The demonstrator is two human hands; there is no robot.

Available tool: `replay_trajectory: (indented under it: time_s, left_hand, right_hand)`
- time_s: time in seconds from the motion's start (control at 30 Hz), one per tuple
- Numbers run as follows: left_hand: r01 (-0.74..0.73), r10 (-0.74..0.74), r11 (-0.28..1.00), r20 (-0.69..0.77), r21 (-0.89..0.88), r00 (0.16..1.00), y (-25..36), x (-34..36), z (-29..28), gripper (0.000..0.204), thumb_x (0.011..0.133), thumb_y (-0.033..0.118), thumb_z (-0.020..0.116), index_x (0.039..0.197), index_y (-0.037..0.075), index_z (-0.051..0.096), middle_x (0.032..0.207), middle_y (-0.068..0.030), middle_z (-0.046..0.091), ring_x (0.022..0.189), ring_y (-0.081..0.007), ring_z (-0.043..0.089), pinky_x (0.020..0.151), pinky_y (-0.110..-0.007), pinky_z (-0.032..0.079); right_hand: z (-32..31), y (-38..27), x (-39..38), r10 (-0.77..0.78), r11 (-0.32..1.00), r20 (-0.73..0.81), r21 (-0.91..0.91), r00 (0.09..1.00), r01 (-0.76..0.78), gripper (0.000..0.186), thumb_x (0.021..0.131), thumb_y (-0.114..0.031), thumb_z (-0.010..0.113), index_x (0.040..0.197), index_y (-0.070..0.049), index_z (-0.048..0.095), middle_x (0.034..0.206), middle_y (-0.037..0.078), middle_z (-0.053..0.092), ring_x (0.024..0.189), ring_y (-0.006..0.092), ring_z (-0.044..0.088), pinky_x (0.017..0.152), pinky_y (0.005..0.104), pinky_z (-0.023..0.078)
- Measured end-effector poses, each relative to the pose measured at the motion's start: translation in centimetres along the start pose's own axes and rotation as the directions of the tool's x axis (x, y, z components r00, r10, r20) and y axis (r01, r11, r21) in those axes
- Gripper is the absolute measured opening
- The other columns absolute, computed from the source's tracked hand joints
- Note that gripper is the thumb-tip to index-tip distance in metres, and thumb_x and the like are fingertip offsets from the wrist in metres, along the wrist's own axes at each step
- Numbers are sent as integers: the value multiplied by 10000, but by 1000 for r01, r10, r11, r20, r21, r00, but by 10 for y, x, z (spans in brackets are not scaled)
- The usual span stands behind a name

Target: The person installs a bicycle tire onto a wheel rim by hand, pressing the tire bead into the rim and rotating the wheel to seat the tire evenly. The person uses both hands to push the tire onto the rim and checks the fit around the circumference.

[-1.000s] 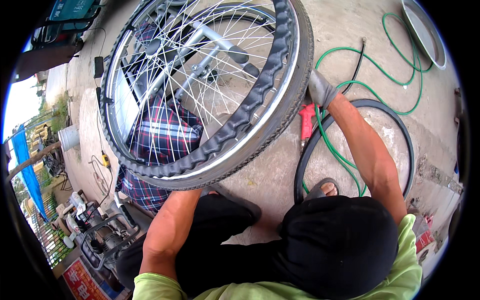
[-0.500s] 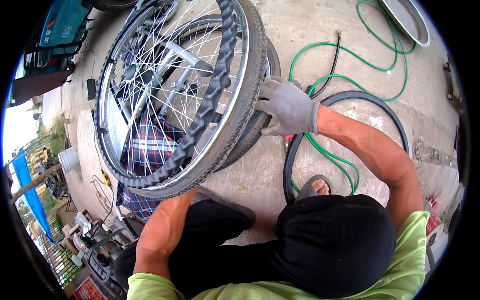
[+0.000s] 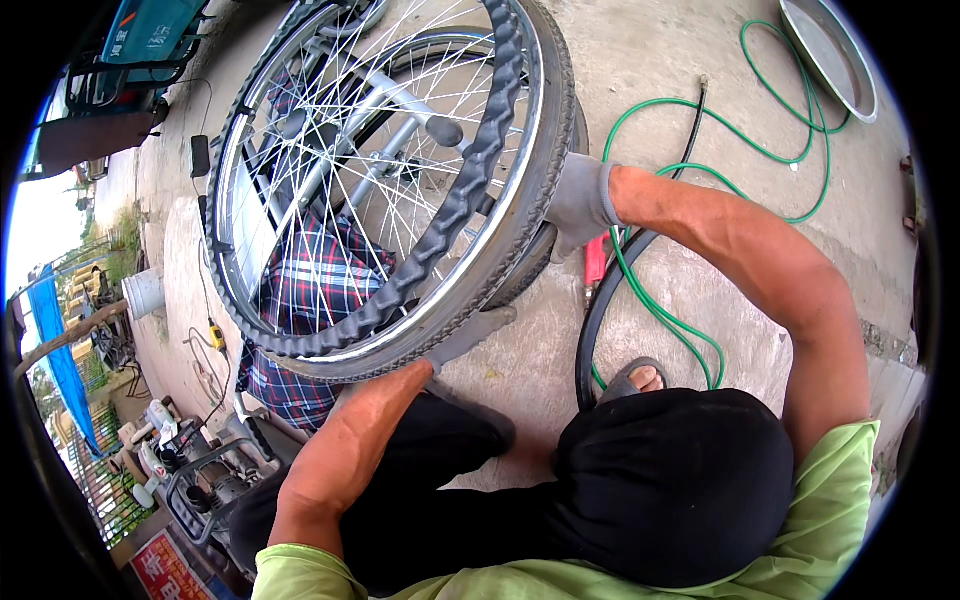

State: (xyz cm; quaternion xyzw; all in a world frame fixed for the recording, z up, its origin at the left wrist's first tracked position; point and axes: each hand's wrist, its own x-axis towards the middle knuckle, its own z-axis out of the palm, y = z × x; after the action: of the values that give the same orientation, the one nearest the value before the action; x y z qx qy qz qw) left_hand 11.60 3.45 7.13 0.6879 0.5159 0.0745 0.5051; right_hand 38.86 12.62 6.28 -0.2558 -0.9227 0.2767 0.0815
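A spoked wheelchair wheel [image 3: 400, 345] with a black tire and a wavy black handrim [image 3: 475, 165] stands tilted in front of me, on an overturned wheelchair whose grey frame [image 3: 400, 90] shows through the spokes. My right hand [image 3: 583, 200], in a grey glove, grips the tire at its right side; the fingertips are hidden behind the rubber. Under the wheel's lower edge my gloved left hand [image 3: 470, 338] lies against the tire, its fingers stretched out to the right. Plaid fabric [image 3: 325, 265] shows behind the spokes.
A loose black tire [image 3: 590, 345] lies on the concrete by my right foot, beside a red-handled tool [image 3: 596, 262] and a green hose [image 3: 685, 335]. A metal basin [image 3: 830, 60] sits far right. At left are a machine [image 3: 215, 490], a white bucket [image 3: 145, 293] and a teal vehicle [image 3: 150, 40].
My left hand has come out from behind the wheel to its lower edge, moving right. The right hand sits a little lower along the tire. The whole view has shifted slightly.
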Motion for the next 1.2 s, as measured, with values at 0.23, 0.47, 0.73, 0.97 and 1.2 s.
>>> replay_trajectory:
  time_s: [0.23, 0.47, 0.73, 0.97, 1.2]
  left_hand:
    - [115, -106, 977, -59, 179, 993, 9, -5, 15, 529, 774, 299, 803, 1136, -44, 626, 976, -201, 673, 939, -299, 660, 903, -396, 492]
    - [126, -127, 985, 3, 122, 992, -50, -2, 26, 569, 810, 308, 800, 1218, -43, 615, 1154, -169, 639, 1080, -226, 609, 988, -352, 456]
    - [-2, 2, 1000, 10, 31, 1000, -97, -16, 28, 491, 838, 374, 760, 1193, 52, 652, 1066, -155, 671, 968, -310, 627, 829, -423, 503]
    - [136, -146, 986, 94, 98, 985, -57, -23, 7, 633, 843, 255, 766, 1345, -48, 526, 1295, -187, 595, 1181, -245, 565, 1069, -354, 407]
    - [176, -175, 984, 149, 4, 973, -83, -22, 6, 604, 843, 286, 768, 1325, -7, 553, 1241, -169, 621, 1130, -252, 580, 1023, -361, 427]
  right_hand:
    - [-10, -5, 14, 49, 997, 215, 54, 975, -62, 871, 548, -360, 900, 1307, -73, 582, 1313, 200, 588, 1221, 399, 551, 1057, 450, 432]
    - [-14, -17, 15, 114, 993, 318, -70, 941, -96, 730, 606, -351, 867, 1243, -78, 640, 1238, 176, 640, 1168, 385, 594, 1027, 451, 459]
    - [-11, -26, 12, 103, 994, 187, -40, 977, -97, 743, 590, -352, 849, 1254, -96, 638, 1263, 158, 634, 1194, 367, 585, 1022, 454, 462]
    - [-3, -43, 11, 97, 990, 57, -105, 994, -91, 624, 683, -454, 768, 1213, -138, 678, 1191, 148, 671, 1137, 357, 612, 998, 443, 469]
    - [22, -31, 23, 143, 989, 171, -51, 975, -136, 643, 572, -303, 853, 1153, -92, 674, 1139, 155, 678, 1066, 365, 651, 937, 443, 519]
